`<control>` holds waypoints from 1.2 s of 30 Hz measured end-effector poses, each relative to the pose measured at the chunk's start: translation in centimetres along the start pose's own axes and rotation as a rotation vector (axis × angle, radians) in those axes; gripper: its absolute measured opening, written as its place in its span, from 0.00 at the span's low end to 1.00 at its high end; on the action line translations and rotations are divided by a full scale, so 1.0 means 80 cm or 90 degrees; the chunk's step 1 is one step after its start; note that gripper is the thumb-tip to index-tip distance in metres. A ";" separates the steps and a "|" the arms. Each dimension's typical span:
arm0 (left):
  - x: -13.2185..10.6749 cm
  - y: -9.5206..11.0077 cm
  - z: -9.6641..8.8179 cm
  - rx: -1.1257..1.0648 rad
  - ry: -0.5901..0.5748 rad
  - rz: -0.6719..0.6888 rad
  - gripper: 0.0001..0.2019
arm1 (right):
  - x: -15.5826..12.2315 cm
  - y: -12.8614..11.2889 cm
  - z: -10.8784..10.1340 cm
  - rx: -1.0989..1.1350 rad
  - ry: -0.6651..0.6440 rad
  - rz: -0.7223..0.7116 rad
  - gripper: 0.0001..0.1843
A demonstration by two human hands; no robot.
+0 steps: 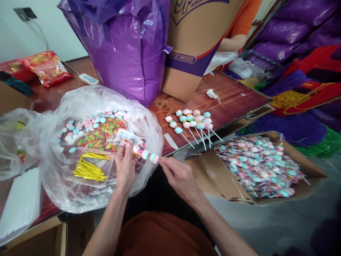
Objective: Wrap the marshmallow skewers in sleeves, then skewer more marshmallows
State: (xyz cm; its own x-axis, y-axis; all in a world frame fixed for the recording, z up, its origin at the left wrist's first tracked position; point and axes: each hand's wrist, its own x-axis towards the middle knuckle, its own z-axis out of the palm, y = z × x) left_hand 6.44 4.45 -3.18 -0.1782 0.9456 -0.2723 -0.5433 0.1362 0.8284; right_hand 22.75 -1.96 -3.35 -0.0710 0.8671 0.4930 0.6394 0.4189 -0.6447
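Observation:
My left hand [125,164] is closed, thumb on top, on a small clear printed plastic bag [127,136]. A candy skewer [149,155] with pink, blue and white pieces lies at the bag's printed end; I cannot tell how far inside it sits. The fingers of my right hand [179,174] pinch the skewer at its stick end. Below both lies a spread clear plastic sheet [144,113] with loose ring candies [106,137] and pastel candies [93,122]. A clear tray [66,174] of yellow twist ties [89,167] is left of my left hand.
Several candy skewers [196,119] lie on the table's right, sticks toward me. A cardboard box [202,174] full of wrapped skewers stands lower right. A purple bag [128,53] and tall carton [181,78] stand behind. Another person's orange sleeve [246,17] shows at the back.

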 end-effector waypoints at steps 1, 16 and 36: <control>0.000 0.001 0.000 0.006 0.002 -0.001 0.17 | 0.000 0.001 -0.001 -0.012 0.010 -0.010 0.12; -0.004 -0.002 0.005 -0.082 0.003 -0.006 0.20 | -0.003 -0.023 0.023 0.167 -0.024 0.149 0.11; -0.016 0.002 0.010 0.028 -0.059 -0.016 0.15 | 0.005 -0.020 0.035 0.011 0.001 0.092 0.15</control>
State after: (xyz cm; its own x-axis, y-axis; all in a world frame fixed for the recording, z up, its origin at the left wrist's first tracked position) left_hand 7.21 3.49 -2.31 -0.0878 0.9646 -0.2488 -0.5096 0.1711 0.8432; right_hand 19.58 -1.55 -3.73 0.0219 0.9181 0.3958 0.6298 0.2948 -0.7186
